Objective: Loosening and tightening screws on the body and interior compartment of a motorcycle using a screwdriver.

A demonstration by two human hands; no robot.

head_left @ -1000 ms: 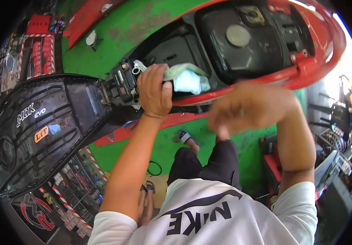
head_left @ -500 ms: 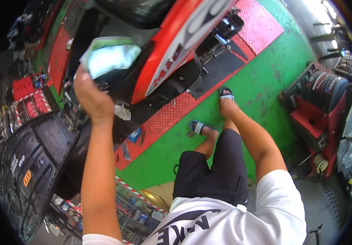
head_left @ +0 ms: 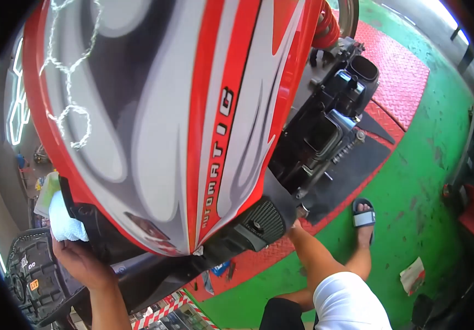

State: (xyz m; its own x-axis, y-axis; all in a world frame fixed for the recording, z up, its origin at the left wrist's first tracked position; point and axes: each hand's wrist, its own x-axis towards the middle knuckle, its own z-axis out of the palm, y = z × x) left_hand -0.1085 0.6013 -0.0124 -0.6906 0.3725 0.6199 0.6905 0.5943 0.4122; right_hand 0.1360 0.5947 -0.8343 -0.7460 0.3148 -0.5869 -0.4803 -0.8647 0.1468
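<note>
A scooter's red, white and grey body panel (head_left: 160, 110) fills the middle of the view. My left hand (head_left: 83, 267) is at its lower left edge, closed on a pale blue-white cloth (head_left: 66, 220). Something green and whitish (head_left: 48, 190) shows behind the cloth; I cannot make out what it is. My right hand (head_left: 297, 224) reaches to the dark lower trim (head_left: 259, 225) on the panel's right side. Its fingers are hidden behind the trim, so its grip does not show.
Bare engine parts (head_left: 325, 132) sit right of the panel, over a red tread-plate platform (head_left: 385, 71). The raised seat's black underside (head_left: 33, 275) is at the lower left. A piece of paper (head_left: 413, 276) lies on the green floor (head_left: 407, 214). My sandalled foot (head_left: 364, 213) stands by the platform.
My view has come closer over the scooter, and its panel now looms large. My right hand has gone from above my foot to the lower trim. My left hand still holds the cloth.
</note>
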